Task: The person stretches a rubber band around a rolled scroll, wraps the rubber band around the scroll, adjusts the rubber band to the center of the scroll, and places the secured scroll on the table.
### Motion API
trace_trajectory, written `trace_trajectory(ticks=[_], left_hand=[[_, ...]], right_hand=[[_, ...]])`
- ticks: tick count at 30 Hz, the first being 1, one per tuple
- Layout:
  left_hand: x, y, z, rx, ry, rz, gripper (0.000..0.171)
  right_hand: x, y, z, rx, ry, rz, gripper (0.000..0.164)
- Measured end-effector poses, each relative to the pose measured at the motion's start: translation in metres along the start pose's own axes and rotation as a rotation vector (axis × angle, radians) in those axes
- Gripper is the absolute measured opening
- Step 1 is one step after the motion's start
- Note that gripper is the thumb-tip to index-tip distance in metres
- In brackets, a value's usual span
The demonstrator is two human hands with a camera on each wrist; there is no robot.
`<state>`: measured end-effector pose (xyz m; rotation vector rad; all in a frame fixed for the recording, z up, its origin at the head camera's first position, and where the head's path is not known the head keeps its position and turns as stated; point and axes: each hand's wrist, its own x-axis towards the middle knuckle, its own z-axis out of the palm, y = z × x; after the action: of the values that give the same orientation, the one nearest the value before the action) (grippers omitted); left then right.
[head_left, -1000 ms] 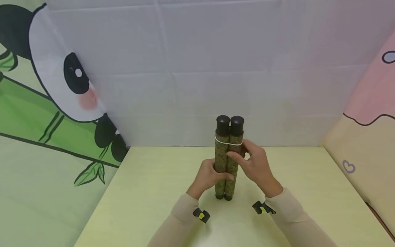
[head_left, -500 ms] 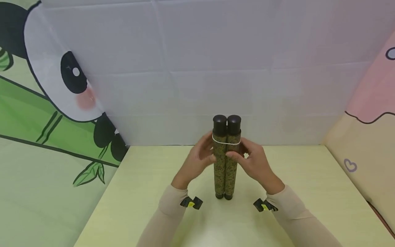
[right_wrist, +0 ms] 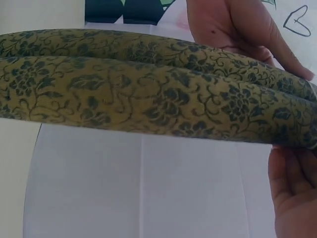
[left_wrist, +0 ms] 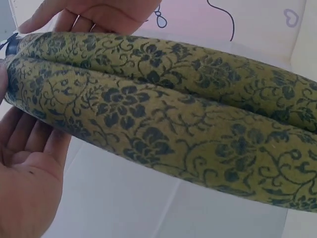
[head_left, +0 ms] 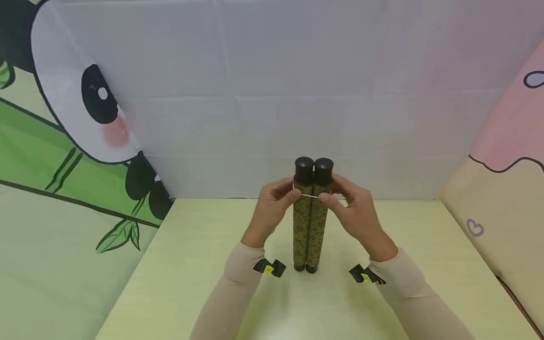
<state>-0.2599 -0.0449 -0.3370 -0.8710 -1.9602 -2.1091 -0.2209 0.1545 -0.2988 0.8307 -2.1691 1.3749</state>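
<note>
A brocade-covered scroll [head_left: 301,231] stands upright on the table, its two patterned rolls side by side with dark rounded knobs [head_left: 304,171] on top. Across its upper part runs a thin white band [head_left: 310,195]. My left hand [head_left: 272,203] pinches the band at the left side, thumb in front and fingers reaching behind. On the right, my right hand [head_left: 357,205] pinches the band the same way. Both wrist views show dark floral patterning on the scroll [left_wrist: 148,114], with fingers [right_wrist: 297,173] near its knob end; the hands partly hide the band.
The pale yellow table [head_left: 204,264] surrounds the scroll. A white backdrop [head_left: 263,118] rises behind it. A panda-printed panel [head_left: 68,108] is at the left and a pink and cream panel [head_left: 505,179] at the right.
My left hand has let go of the scroll's lower part and moved up to the band. My right thumb has shifted up onto the band. The scroll still stands in place.
</note>
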Motion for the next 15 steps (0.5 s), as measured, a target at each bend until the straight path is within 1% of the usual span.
trace_trajectory(ticks=[3, 6, 9, 12, 15], left_hand=[[0.002, -0.003, 0.001, -0.018, -0.011, 0.014, 0.057], [0.0, -0.007, 0.0, -0.025, -0.015, 0.027, 0.053], [-0.002, -0.01, 0.0, -0.031, -0.011, 0.028, 0.05], [-0.006, -0.011, 0.0, -0.038, 0.008, 0.031, 0.048], [-0.009, -0.015, 0.0, -0.049, 0.013, 0.038, 0.048]], right_hand=[[0.001, 0.001, 0.002, -0.017, 0.014, -0.007, 0.042], [0.002, -0.007, 0.003, 0.014, 0.009, -0.003, 0.039], [0.001, 0.003, 0.004, 0.024, -0.003, 0.003, 0.038], [0.0, 0.014, 0.006, 0.015, -0.027, 0.014, 0.038], [-0.001, 0.021, 0.008, 0.031, -0.047, 0.022, 0.038]])
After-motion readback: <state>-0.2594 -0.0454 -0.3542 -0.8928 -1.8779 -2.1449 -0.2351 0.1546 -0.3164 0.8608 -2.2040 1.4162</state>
